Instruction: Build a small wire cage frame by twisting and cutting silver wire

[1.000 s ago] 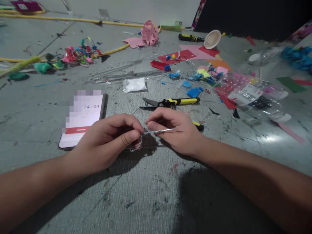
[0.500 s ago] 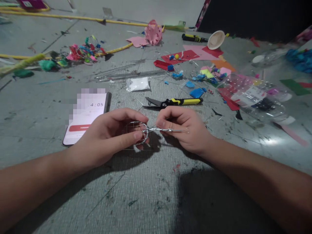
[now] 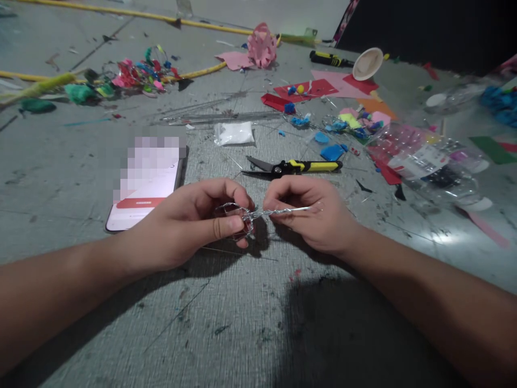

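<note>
Wire (image 3: 262,213) sits between our left hand (image 3: 186,221), its grip clamped on the loop (image 3: 252,224), and our right hand (image 3: 321,226), its grip pinching the stem (image 3: 288,210), and we judge loop shaped and stem mostly twisted, with the straight tip (image 3: 306,208) seemingly left unwound.

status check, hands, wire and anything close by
Left hand holding silver wire loop; right hand on its twisted stem. Nearby: shears, blades open, beyond right hand; phone beyond left wrist.

the wire (image 3: 262,213) looks shiny metal, the bottle (image 3: 428,164) glossy clear plastic.
</note>
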The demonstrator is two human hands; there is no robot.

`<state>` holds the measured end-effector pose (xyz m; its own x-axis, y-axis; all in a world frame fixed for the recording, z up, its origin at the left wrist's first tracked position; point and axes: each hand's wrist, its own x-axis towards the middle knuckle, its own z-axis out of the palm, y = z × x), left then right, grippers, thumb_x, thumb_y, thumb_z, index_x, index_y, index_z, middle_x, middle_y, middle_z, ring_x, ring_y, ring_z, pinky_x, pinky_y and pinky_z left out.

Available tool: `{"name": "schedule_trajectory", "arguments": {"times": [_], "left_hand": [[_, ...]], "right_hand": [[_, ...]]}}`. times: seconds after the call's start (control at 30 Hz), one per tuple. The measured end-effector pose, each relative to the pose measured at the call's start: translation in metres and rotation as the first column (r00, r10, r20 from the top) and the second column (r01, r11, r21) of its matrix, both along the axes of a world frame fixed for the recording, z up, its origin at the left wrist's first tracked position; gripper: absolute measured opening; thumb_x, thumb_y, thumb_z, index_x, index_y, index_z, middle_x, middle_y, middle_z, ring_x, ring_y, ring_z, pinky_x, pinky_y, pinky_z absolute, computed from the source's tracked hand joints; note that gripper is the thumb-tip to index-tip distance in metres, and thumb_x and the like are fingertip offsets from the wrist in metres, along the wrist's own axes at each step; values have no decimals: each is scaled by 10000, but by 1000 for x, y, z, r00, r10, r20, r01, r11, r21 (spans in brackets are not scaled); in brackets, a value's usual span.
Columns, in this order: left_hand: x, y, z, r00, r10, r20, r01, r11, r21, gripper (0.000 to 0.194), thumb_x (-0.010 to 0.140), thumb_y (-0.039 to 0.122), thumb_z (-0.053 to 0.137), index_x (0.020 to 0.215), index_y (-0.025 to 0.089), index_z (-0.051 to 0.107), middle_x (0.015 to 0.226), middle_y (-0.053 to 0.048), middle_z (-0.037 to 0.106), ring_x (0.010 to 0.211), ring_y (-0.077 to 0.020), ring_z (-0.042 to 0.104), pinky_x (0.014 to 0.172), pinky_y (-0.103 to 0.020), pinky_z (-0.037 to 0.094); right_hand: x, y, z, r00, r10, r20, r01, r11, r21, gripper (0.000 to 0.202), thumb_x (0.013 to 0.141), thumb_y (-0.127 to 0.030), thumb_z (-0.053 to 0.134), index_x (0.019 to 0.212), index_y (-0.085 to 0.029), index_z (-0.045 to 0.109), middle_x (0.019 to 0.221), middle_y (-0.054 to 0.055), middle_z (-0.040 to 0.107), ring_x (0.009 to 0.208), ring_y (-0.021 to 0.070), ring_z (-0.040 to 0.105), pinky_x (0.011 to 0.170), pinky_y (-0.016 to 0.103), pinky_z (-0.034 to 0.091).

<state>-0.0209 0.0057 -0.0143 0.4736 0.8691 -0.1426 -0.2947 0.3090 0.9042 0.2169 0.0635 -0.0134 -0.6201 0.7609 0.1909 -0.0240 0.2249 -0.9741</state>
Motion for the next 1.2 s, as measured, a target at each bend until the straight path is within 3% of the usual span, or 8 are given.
{"name": "schedule_trajectory", "arguments": {"times": [0.17, 0.4, 0.67, 1.0, 1.2], "left_hand": [[3, -1, 7, 999, -27, 44, 28, 999, -29, 87, 1010, 141, 791, 995, 208, 737, 955, -41, 853, 848, -144, 811, 782, -205, 675], [1, 0, 9, 993, -106, 55, 108, 994, -33, 135, 1011, 132, 786, 1122, 207, 778, 971, -50, 870, 861, -197, 866, 737, -242, 715], [-2, 1, 10, 984, -178, 25, 179, 983, -40, 64, 1007, 148, 803, 1037, 192, 767, 926, -50, 869, 810, -143, 839, 734, -185, 667], [-4, 0, 9, 992, -126, 9, 126, 992, 16, 29, 1011, 190, 796, 1004, 210, 777, 861, -30, 825, 765, -130, 773, 754, -207, 646], [1, -1, 8, 996, 9, -93, -7, 1000, 24, 119, 953, 260, 869, 949, 205, 764, 789, -20, 804, 709, -161, 779, 679, -228, 645]], "right_hand": [[2, 1, 0, 998, 69, 1, -69, 996, -54, 286, 857, -370, 965, 870, -157, 775, 809, 15, 758, 719, 123, 648, 659, 241, 509], [3, -1, 0, 976, 201, -88, -212, 966, -145, 272, 894, -363, 938, 908, -151, 768, 819, 26, 777, 712, 124, 684, 665, 247, 550], [1, -5, 4, 972, 232, -27, -233, 961, -149, 293, 912, -395, 919, 863, -155, 760, 789, 7, 720, 700, 115, 618, 644, 243, 504], [1, -7, 7, 988, 152, -24, -154, 977, -147, 316, 900, -420, 926, 832, -163, 755, 767, 6, 704, 684, 119, 601, 625, 250, 481], [1, -7, 9, 995, 102, 10, -101, 992, -71, 359, 921, -493, 894, 843, -167, 764, 763, 7, 711, 661, 116, 570, 615, 256, 470]]}}
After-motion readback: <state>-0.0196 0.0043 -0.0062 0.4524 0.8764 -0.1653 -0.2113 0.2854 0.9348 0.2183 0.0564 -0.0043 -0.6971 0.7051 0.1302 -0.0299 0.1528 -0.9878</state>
